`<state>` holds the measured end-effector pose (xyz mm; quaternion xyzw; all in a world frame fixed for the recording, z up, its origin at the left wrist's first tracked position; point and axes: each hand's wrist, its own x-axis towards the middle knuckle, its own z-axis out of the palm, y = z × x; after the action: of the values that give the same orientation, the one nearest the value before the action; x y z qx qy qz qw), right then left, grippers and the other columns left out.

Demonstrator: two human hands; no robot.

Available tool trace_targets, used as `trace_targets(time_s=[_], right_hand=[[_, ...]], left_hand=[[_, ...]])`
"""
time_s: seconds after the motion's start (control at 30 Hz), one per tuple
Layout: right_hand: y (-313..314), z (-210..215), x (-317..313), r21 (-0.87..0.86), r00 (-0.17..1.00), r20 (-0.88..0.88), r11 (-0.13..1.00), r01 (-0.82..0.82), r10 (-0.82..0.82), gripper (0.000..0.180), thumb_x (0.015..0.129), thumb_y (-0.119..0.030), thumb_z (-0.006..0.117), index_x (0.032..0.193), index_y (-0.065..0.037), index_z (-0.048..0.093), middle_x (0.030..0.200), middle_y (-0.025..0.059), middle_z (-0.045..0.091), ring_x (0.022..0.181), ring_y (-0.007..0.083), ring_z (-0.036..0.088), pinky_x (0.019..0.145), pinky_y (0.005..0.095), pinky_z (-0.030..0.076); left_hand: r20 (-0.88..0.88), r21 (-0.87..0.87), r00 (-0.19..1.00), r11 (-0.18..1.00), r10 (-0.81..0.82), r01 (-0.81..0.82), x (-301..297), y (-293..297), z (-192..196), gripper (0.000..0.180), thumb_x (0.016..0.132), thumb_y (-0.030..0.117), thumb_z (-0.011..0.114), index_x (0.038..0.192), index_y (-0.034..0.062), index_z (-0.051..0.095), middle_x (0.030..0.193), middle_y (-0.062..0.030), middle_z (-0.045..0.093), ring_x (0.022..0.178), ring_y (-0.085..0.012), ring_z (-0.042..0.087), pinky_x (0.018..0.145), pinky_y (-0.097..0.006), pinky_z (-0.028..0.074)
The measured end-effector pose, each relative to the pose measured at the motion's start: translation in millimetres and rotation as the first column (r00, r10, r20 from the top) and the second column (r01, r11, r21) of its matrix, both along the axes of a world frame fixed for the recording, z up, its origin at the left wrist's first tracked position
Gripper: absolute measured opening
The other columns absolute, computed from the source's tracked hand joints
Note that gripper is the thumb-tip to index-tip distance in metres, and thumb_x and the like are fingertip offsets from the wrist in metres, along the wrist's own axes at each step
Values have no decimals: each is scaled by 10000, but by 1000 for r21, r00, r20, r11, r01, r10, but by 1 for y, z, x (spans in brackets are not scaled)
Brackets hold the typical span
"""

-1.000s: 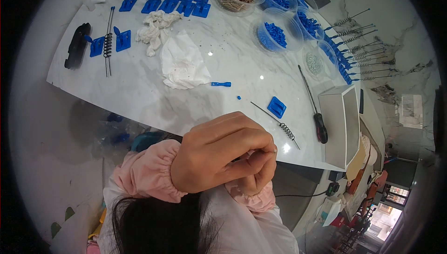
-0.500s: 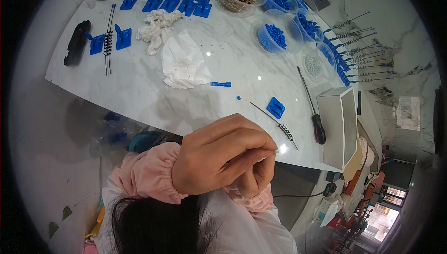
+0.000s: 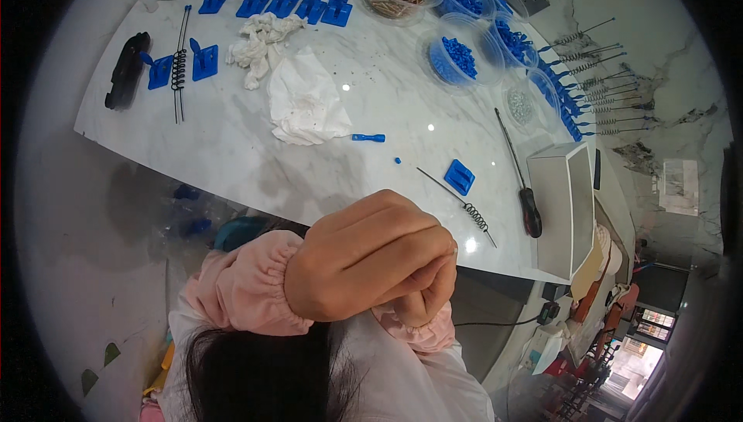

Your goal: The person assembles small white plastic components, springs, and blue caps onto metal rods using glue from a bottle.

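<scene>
Curled tighter than before, the left hand (image 3: 364,255) folds over the right hand (image 3: 427,298) at the near edge of the bench (image 3: 402,108); I cannot tell whether they grip anything. Beyond that edge, toward the right corner, lie a black coiled wire (image 3: 475,216), a blue square base (image 3: 459,177) and a screwdriver (image 3: 530,211).

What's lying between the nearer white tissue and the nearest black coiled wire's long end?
The head view shows a narrow blue part, then a tiny blue bead, between tissue and wire.
</scene>
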<state>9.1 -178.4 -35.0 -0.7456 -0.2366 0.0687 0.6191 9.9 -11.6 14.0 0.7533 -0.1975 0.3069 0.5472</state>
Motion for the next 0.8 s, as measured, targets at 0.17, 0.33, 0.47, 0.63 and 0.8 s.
trace_targets(time_s=[0.17, 0.33, 0.47, 0.63, 0.8], right_hand=[[4, 5, 1, -16, 1000, 14, 1000, -10, 11, 313, 839, -86, 529, 1122, 22, 447, 1018, 151, 567, 887, 217, 564, 795, 279, 425], [-8, -22, -11, -22, 996, -90, 1000, 18, -20, 316, 848, -104, 520, 1128, 17, 441, 1002, 145, 567, 872, 203, 552, 778, 268, 418], [-1, -5, -8, 22, 990, -143, 1000, 9, -6, 325, 855, -120, 524, 1132, 25, 434, 1003, 138, 566, 875, 193, 546, 781, 266, 418], [5, -3, -5, 184, 987, -157, 983, 6, 23, 330, 873, -127, 525, 1140, 34, 414, 984, 124, 564, 868, 166, 542, 774, 263, 425], [21, 16, -4, 325, 965, -263, 943, 73, 16, 247, 897, -54, 442, 1126, 30, 402, 931, 114, 537, 827, 157, 528, 753, 268, 435]], left_hand=[[155, 78, 980, 988, 121, -135, 0, -7, -7, 256, 702, 9, 713, 918, -23, 578, 886, -91, 573, 772, -233, 601, 658, -306, 521], [199, 99, 971, 983, 130, -152, 0, -10, -12, 266, 710, 28, 715, 928, -27, 572, 909, -102, 577, 788, -241, 603, 665, -307, 526], [228, 97, 963, 981, 141, -167, 0, -11, -13, 267, 708, 31, 719, 924, -23, 570, 928, -99, 584, 788, -236, 605, 668, -306, 526], [30, -93, 1000, 996, 8, -5, -1, -2, -9, 221, 736, -7, 686, 926, -28, 576, 860, -107, 595, 742, -203, 599, 637, -268, 503], [-340, -659, 855, 748, -391, 80, -7, 1, -1, 121, 800, -34, 608, 916, -39, 577, 814, -111, 600, 712, -154, 577, 614, -236, 467]])
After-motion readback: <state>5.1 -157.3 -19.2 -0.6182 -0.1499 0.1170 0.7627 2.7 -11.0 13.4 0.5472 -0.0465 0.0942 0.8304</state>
